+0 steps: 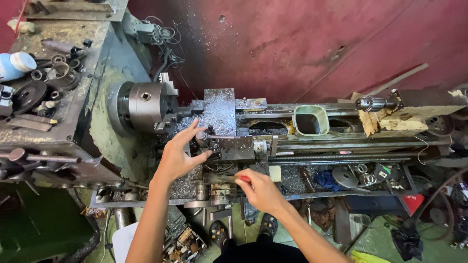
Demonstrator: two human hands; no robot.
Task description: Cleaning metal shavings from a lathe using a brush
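Right hand (261,189), nearest, pinches a red-handled tool (242,178) below the tool post (210,141) (swarf everywhere), which the spread left hand (179,155) should steady firmly.

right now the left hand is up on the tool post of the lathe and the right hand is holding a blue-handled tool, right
Not quite: the handle is red, not blue. The head view shows the right hand closed around a red-handled tool, while the left hand is indeed up on the tool post of the lathe.
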